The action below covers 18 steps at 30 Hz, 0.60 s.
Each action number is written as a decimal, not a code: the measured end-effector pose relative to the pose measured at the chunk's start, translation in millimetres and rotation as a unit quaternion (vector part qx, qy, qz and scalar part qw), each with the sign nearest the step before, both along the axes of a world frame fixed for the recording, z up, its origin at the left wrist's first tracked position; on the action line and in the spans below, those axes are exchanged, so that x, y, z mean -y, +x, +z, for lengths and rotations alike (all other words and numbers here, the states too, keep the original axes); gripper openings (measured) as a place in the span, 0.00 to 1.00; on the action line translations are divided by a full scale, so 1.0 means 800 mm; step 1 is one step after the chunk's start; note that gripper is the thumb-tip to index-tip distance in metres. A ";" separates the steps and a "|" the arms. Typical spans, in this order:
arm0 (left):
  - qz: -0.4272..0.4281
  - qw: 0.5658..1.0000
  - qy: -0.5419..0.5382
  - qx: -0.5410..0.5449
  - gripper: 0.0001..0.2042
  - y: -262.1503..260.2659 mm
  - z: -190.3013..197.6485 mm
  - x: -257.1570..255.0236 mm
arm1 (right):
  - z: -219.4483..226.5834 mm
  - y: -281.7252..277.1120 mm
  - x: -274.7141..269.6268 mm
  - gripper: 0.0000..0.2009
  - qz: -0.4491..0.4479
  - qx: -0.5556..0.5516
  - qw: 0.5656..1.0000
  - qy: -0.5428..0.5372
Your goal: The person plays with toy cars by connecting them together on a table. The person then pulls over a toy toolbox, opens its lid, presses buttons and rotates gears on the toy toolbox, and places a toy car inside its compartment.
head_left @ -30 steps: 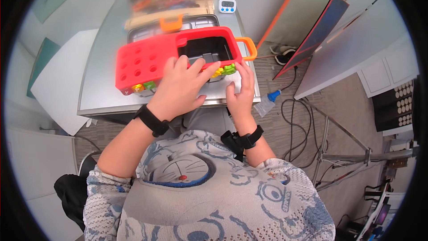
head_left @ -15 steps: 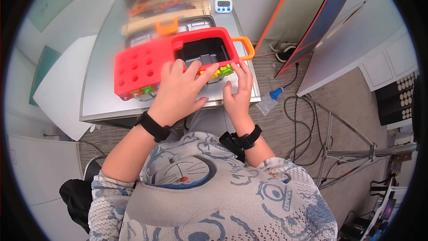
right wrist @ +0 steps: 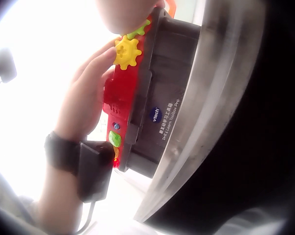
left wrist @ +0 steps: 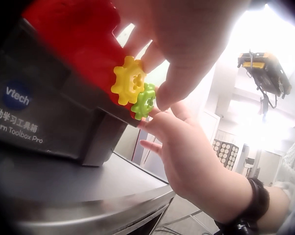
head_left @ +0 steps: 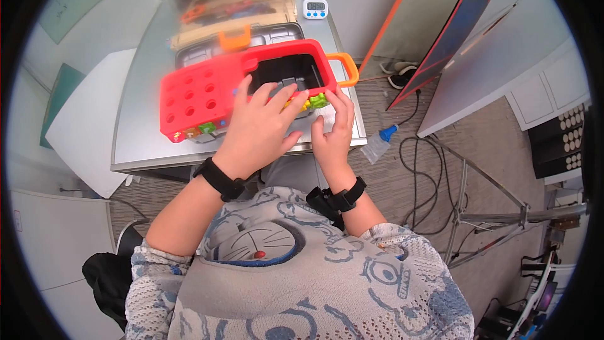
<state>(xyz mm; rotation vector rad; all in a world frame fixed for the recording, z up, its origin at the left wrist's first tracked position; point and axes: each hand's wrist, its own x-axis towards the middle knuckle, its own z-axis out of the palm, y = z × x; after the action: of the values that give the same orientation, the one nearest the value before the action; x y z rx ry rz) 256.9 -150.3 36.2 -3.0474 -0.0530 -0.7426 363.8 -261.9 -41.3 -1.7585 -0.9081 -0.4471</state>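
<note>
A red toy toolbox (head_left: 207, 75) with a grey lower body stands near the table's front edge. On its front sit a yellow gear (left wrist: 128, 81) and a smaller green gear (left wrist: 144, 102), side by side. My left hand (head_left: 259, 127) reaches over the front edge with fingers spread, its index finger close to the yellow gear. At the right front corner, my right hand (head_left: 333, 133) has its fingers lightly bent, fingertips right by the green gear. Small coloured buttons, one a green button (right wrist: 115, 139), line the front's left part.
Behind the toolbox lies a grey tray (head_left: 277, 30). A white digital timer (head_left: 315, 8) and a bottle stand at the table's back right. An orange handle (head_left: 345, 68) sticks out from the toolbox's right end. Cables (head_left: 428, 176) lie on the floor to the right.
My left hand has shifted slightly right and its fingers have spread wider over the toolbox edge. My right hand stays at the corner. The head view has tilted slightly.
</note>
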 end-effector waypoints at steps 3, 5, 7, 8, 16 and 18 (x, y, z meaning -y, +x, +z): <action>-0.006 1.000 -0.009 -0.001 0.29 0.000 0.001 -0.001 | 0.002 0.002 0.001 0.24 0.006 0.003 1.000 0.016; -0.007 1.000 -0.013 -0.003 0.29 0.001 0.001 -0.001 | 0.005 0.004 0.004 0.22 0.020 0.000 1.000 0.019; -0.010 1.000 -0.001 0.002 0.30 0.001 0.002 -0.001 | 0.008 0.002 0.004 0.20 0.022 -0.002 0.999 0.026; -0.010 1.000 -0.001 0.002 0.30 0.002 0.002 0.000 | 0.010 0.002 0.004 0.19 0.025 -0.005 0.999 0.034; -0.007 1.000 0.005 -0.004 0.29 0.003 0.002 0.000 | 0.012 0.005 0.002 0.17 0.016 -0.003 0.999 0.048; -0.006 1.000 0.007 -0.004 0.29 0.003 0.002 0.001 | 0.011 0.006 0.002 0.17 0.016 0.005 0.999 0.048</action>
<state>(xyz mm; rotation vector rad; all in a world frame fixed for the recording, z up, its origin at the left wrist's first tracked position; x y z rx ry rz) 259.2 -150.8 38.2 -3.0402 -0.0289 -0.7286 368.4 -263.9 -32.4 -1.6537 -0.9067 -0.4717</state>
